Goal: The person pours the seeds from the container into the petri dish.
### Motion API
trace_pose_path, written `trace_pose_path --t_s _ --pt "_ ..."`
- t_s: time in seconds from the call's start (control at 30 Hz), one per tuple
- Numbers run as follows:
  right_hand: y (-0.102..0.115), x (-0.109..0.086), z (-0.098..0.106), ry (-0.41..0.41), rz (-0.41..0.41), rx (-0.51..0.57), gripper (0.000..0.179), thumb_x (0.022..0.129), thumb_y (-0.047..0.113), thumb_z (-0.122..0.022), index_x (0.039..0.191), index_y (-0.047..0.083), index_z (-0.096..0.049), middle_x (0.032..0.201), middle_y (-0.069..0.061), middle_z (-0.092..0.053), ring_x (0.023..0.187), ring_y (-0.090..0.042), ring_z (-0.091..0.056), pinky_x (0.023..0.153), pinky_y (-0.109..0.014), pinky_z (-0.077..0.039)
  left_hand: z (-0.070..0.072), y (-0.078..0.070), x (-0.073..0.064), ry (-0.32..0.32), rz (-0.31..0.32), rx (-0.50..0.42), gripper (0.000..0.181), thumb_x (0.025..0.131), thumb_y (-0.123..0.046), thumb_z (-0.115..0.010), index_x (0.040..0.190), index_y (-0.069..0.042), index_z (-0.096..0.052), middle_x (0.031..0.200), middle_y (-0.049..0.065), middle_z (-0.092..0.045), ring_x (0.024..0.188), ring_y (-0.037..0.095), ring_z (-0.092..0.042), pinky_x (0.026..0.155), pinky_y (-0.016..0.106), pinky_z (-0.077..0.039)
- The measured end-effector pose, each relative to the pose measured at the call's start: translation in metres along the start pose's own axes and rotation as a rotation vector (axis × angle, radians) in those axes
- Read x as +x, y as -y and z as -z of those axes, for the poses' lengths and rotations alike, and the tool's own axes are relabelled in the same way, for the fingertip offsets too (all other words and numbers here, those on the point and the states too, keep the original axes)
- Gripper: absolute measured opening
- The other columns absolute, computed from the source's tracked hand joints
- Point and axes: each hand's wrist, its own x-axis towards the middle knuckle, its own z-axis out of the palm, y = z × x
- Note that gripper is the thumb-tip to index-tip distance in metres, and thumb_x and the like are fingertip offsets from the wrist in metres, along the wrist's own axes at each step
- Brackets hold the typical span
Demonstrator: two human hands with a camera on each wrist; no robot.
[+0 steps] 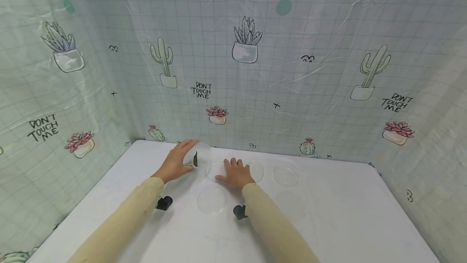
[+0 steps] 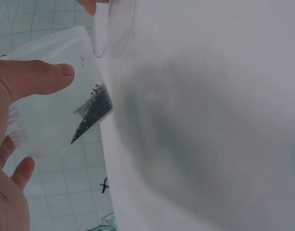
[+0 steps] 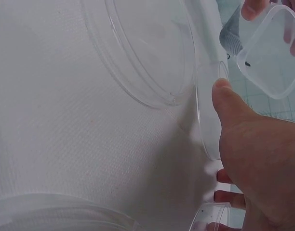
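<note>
My left hand (image 1: pixel 176 165) holds a clear, square-mouthed plastic container (image 1: pixel 203 155) between thumb and fingers. It is tipped on its side above the table's far left part. Dark granules (image 2: pixel 93 113) lie gathered in one lower corner of it. To its right, my right hand (image 1: pixel 238 174) is spread low over the table, fingers apart, between two clear petri dishes. Its thumb lies by the rim of the left petri dish (image 3: pixel 210 120); its fingers reach toward the other petri dish (image 1: pixel 258 172), partly hidden behind the hand. Whether they touch it, I cannot tell.
More clear round dishes lie on the white table (image 1: pixel 350 214): one dish (image 1: pixel 212 200) nearer me, one dish (image 1: pixel 285 176) at the right, and a faint round outline (image 1: pixel 290 205) in front of that. A patterned curtain (image 1: pixel 277 72) stands behind the table and at both sides.
</note>
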Motion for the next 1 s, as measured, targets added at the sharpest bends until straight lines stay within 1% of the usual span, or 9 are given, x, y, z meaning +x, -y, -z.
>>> trace_pose_path --t_s 0.17,0.37,0.6,0.87,1.0 --pt "0.001 0.0 -0.002 -0.004 -0.003 0.0 0.08 0.087 0.067 -0.052 0.147 0.016 -0.039 0.143 -0.012 -0.046 0.133 -0.033 -0.041 0.106 -0.059 -0.039 -0.003 -0.002 0.001 0.007 -0.01 0.016 0.095 0.071 -0.008 -0.085 0.15 -0.022 -0.034 0.151 0.009 -0.037 0.139 0.033 -0.036 0.108 0.066 -0.033" --pt "0.002 -0.002 -0.002 -0.008 -0.007 0.004 0.079 0.087 0.066 -0.054 0.147 0.016 -0.04 0.142 -0.012 -0.047 0.132 -0.033 -0.042 0.106 -0.059 -0.039 -0.004 -0.005 0.004 -0.006 -0.044 0.045 0.095 0.069 -0.008 -0.086 0.149 -0.021 -0.036 0.15 0.009 -0.04 0.138 0.033 -0.038 0.108 0.064 -0.034" --pt "0.004 -0.003 -0.001 0.0 -0.014 0.005 0.079 0.087 0.066 -0.053 0.147 0.016 -0.04 0.141 -0.012 -0.047 0.131 -0.033 -0.042 0.106 -0.059 -0.039 -0.007 -0.007 0.005 -0.013 -0.067 0.074 0.096 0.068 -0.009 -0.087 0.149 -0.024 -0.036 0.149 0.008 -0.041 0.138 0.032 -0.039 0.109 0.063 -0.034" --pt "0.004 -0.001 -0.003 0.003 -0.015 -0.015 0.079 0.087 0.067 -0.052 0.147 0.016 -0.039 0.14 -0.012 -0.047 0.13 -0.032 -0.043 0.105 -0.059 -0.041 -0.008 -0.01 0.006 -0.062 -0.144 0.09 0.096 0.065 -0.006 -0.088 0.147 -0.02 -0.041 0.146 0.009 -0.044 0.135 0.033 -0.042 0.106 0.063 -0.037" --pt "0.005 0.0 -0.003 0.009 -0.02 -0.016 0.079 0.088 0.066 -0.052 0.147 0.016 -0.039 0.141 -0.012 -0.047 0.131 -0.032 -0.043 0.105 -0.059 -0.04 -0.009 -0.01 0.007 -0.054 -0.157 0.104 0.096 0.066 -0.007 -0.088 0.147 -0.022 -0.04 0.147 0.007 -0.043 0.135 0.031 -0.042 0.108 0.061 -0.037"
